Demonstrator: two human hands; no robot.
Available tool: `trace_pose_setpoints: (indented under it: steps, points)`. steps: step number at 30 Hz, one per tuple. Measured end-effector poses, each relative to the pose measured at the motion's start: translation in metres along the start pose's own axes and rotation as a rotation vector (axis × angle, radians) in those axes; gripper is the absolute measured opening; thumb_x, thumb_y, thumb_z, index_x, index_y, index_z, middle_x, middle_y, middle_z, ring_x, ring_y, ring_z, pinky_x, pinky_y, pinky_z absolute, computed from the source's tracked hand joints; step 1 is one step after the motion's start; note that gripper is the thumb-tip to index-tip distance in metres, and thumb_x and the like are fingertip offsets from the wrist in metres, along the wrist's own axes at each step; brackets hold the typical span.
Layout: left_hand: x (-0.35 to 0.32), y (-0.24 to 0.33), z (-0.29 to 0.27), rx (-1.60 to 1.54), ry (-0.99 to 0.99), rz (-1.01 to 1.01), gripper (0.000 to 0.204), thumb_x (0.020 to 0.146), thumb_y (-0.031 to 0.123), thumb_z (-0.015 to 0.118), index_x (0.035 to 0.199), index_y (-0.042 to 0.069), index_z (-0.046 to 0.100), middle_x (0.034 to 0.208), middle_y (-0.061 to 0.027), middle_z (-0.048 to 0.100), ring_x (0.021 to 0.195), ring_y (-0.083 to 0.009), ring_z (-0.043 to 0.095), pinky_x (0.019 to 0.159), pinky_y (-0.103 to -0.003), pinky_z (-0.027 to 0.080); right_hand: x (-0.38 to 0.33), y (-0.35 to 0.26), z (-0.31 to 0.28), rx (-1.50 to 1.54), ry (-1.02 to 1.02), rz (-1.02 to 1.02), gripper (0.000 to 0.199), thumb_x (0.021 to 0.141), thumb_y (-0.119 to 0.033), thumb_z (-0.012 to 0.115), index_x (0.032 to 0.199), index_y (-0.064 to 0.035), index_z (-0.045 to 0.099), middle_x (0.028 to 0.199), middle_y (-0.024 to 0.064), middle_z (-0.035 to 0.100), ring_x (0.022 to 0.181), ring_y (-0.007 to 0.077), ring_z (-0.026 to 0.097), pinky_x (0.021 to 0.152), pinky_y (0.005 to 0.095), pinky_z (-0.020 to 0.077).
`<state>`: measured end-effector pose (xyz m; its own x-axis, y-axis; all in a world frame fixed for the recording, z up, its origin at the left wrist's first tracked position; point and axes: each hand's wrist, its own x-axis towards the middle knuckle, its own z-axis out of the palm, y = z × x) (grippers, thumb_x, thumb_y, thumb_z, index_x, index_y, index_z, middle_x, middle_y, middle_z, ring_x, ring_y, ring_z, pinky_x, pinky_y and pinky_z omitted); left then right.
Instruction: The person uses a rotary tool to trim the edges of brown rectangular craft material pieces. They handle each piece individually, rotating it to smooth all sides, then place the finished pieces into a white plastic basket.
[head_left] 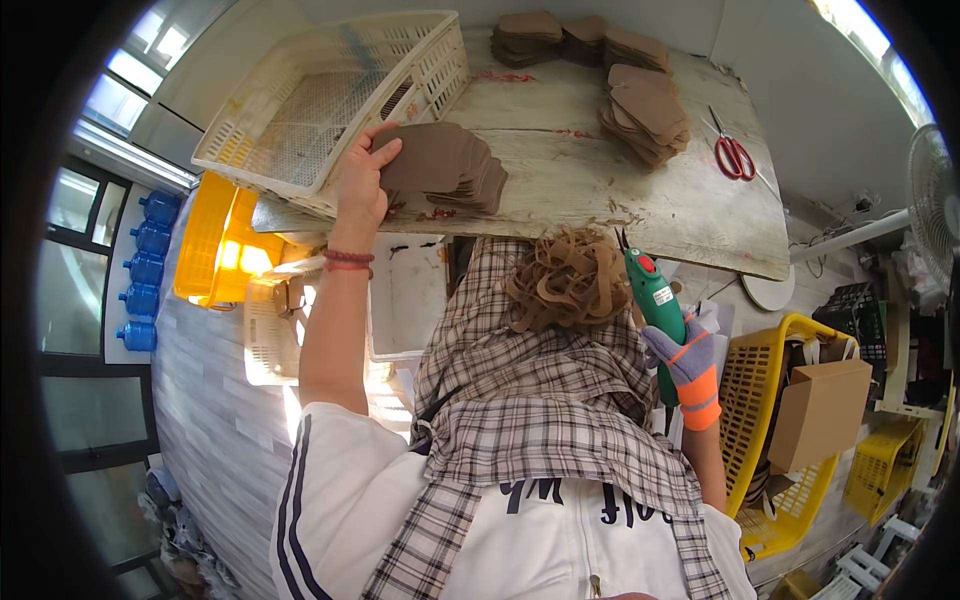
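Observation:
My bare left hand (362, 180) pinches the left end of a flat brown piece with rounded corners (422, 158), thumb on top. That piece lies on a fanned stack of similar brown pieces (483, 182) near the table's front edge. In my right hand (690, 368), which wears a purple and orange glove, is a green electric cutter (655, 295) with a red button. Its thin pointed jaws aim up toward the table edge. A tangled heap of brown strips (570, 280) rests on my lap, just left of the cutter.
A white plastic crate (300, 110) stands on the table's left side. More brown stacks (645, 115) sit at the back, with red-handled scissors (733, 155) to their right. Yellow baskets (745, 430) (215, 245) flank me on the floor. A fan (930, 190) is at far right.

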<state>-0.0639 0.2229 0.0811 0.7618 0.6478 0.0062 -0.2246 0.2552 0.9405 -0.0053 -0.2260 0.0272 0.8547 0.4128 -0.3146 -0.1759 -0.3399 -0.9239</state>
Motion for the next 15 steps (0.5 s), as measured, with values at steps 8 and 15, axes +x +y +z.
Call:
trace_pose_setpoints:
  steps: [8, 15]
  points:
    - [0.033, -0.023, -0.008, 1.065, 0.009, 0.401, 0.046, 0.081, 0.001, 0.063, 0.124, 0.001, 0.050, 0.114, -0.0120, 0.057, 0.106, -0.0285, 0.054, 0.094, -0.038, 0.042, 0.000, -0.006, 0.003, 0.083, 0.012, 0.030, 0.038, 0.077, -0.017, 0.076, 0.104, 0.0031, 0.058, 0.075, 0.0033, 0.063, 0.061, 0.0061, 0.056, 0.053, 0.0203, 0.0445]
    - [0.089, 0.011, 0.006, 1.529, -0.687, 0.049, 0.084, 0.060, 0.005, 0.080, 0.135, 0.004, 0.041, 0.133, -0.0173, 0.046, 0.125, -0.0315, 0.042, 0.104, -0.035, 0.036, 0.002, -0.002, 0.001, 0.080, 0.019, 0.060, 0.037, 0.077, -0.016, 0.075, 0.104, 0.0026, 0.058, 0.076, 0.0029, 0.063, 0.062, 0.0062, 0.056, 0.054, 0.0198, 0.0444]
